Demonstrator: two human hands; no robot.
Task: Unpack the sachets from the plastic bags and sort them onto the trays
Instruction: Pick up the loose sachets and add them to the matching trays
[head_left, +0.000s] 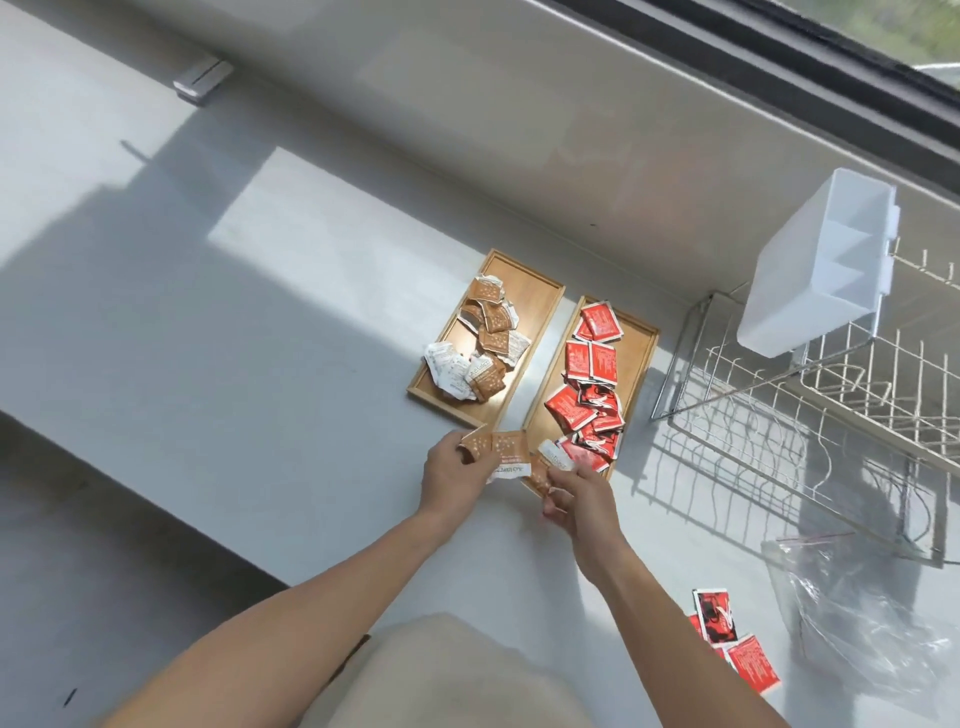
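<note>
Two wooden trays lie side by side on the grey counter. The left tray (540, 293) carries a heap of brown and white sachets (488, 332). The right tray (641, 343) carries red sachets (589, 395). Just in front of the trays, my left hand (454, 475) grips a strip of brown sachets (506, 452). My right hand (576, 493) pinches more brown and white sachets (553, 460) over the near end of the right tray. A few loose red sachets (732, 644) lie on the counter at the lower right, beside a clear plastic bag (872, 618).
A wire dish rack (831, 395) stands to the right of the trays, with a white plastic caddy (815, 270) hanging on it. A wall and window ledge run behind the trays. A small metal clip (202, 78) lies at the far left.
</note>
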